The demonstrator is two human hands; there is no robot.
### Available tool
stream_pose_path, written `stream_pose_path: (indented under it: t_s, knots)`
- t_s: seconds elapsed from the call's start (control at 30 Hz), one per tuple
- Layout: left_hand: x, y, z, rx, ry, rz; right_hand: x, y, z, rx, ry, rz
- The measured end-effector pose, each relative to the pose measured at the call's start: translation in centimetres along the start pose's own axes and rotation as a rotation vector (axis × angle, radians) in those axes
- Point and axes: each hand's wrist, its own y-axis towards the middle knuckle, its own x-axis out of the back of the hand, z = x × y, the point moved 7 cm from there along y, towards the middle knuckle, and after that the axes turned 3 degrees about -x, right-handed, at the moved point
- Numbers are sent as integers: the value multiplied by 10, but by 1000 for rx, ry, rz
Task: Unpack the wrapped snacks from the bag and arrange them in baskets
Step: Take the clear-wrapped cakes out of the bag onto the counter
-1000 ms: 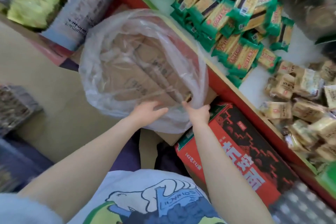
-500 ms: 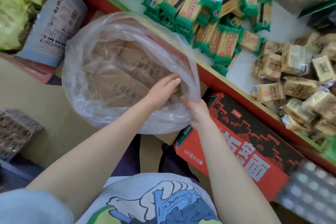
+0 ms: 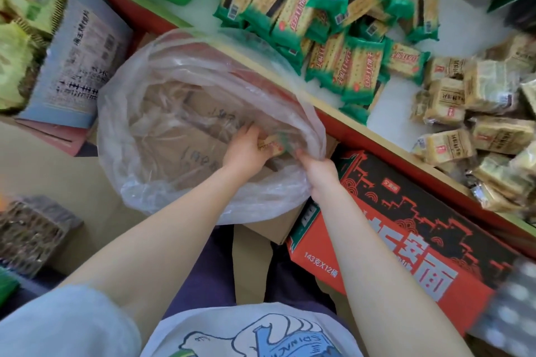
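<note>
Head view: left hand [image 3: 243, 151] inside clear crinkled plastic bag [image 3: 185, 113] grips green-edged wrapped snack [image 3: 272, 145]; right hand [image 3: 317, 169] pinches bag rim; red carton [image 3: 406, 229] beside reads "143克X12桶"

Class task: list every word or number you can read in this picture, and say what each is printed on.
"143克X12桶": red carton, near side.
Large white character "面": same carton.
Mirrored lettering on the T-shirt: unclear.
Green snack packets, tan packets, grey box: print too blurred to read.

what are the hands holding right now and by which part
Left hand grips a green-wrapped snack packet by its near end inside the clear plastic bag; right hand pinches the bag's rim.
</note>
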Motion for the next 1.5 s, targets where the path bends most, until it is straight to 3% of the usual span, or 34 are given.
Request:
stream_pose_path:
  t_s: [0.17, 0.43, 0.7, 0.8, 0.9, 1.0, 1.1, 1.2, 1.3, 1.4, 1.5]
  knots:
    - [-17, 10, 19, -3, 138, 24, -1, 14, 0, 12, -9, -20]
    - [-7, 8, 23, 16, 133, -44, -2, 20, -8, 17, -6, -27]
    - [30, -55, 23, 79, -343, 58, 2, -10, 1, 67, -20, -11]
    - [43, -88, 8, 31, -481, 87, 18, -50, 14, 201, -247, -17]
    - [57, -113, -24, -15, -584, 107, 47, -109, 37, 437, -411, -144]
    - [64, -127, -70, -50, -653, 155, 71, -165, 62, 667, -261, 2]
    - [59, -137, -131, -119, -603, 224, 95, -204, 81, 733, -338, 212]
    - [47, -140, -194, -219, -536, 178, 139, -222, 96, 747, -433, 166]
    - [23, -120, -235, -287, -593, 72, 193, -211, 97, 672, -345, 3]
    - [-10, -81, -244, -345, -105, -33, 239, -179, 87, 476, -177, -147]
    - [-41, -55, -221, -255, 369, -2, 250, -150, 101, 413, -149, -162]
